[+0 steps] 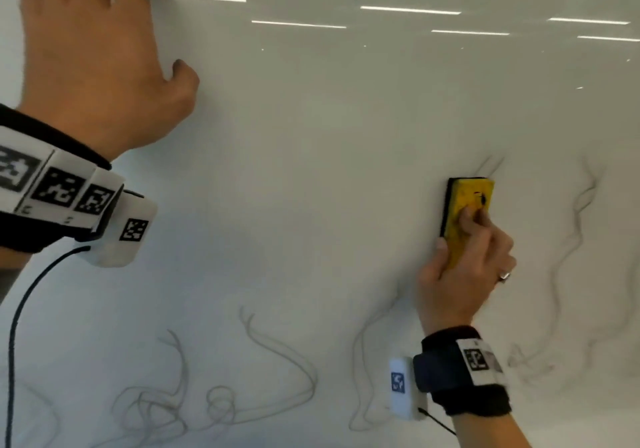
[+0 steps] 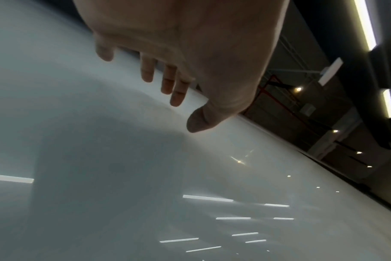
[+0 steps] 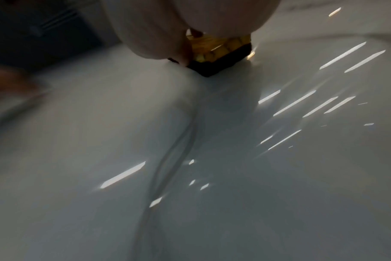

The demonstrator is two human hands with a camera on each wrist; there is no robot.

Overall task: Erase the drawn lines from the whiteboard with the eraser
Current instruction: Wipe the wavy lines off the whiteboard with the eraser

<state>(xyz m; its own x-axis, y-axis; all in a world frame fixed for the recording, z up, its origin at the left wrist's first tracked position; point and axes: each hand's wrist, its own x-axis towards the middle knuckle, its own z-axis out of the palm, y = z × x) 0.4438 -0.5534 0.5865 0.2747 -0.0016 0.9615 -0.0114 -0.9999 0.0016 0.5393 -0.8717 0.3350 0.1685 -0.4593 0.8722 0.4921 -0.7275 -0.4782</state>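
A glossy whiteboard [image 1: 311, 135] fills the head view. My right hand [image 1: 464, 267] grips a yellow eraser [image 1: 467, 205] with a black felt base and presses it flat on the board at right of centre; the right wrist view shows the eraser [image 3: 221, 53] under my palm. Faint smeared black lines [image 1: 277, 354] loop along the bottom, and more lines [image 1: 575, 232] run down the right side. My left hand [image 1: 93, 59] lies spread and flat on the board at upper left, fingers straight [image 2: 147, 70], holding nothing.
Ceiling lights reflect as bright streaks [image 1: 408, 9] across the upper board. A black cable [image 1: 20, 326] hangs from my left wrist band. The left wrist view shows the board's top edge [image 2: 301, 153] with a dark hall behind it.
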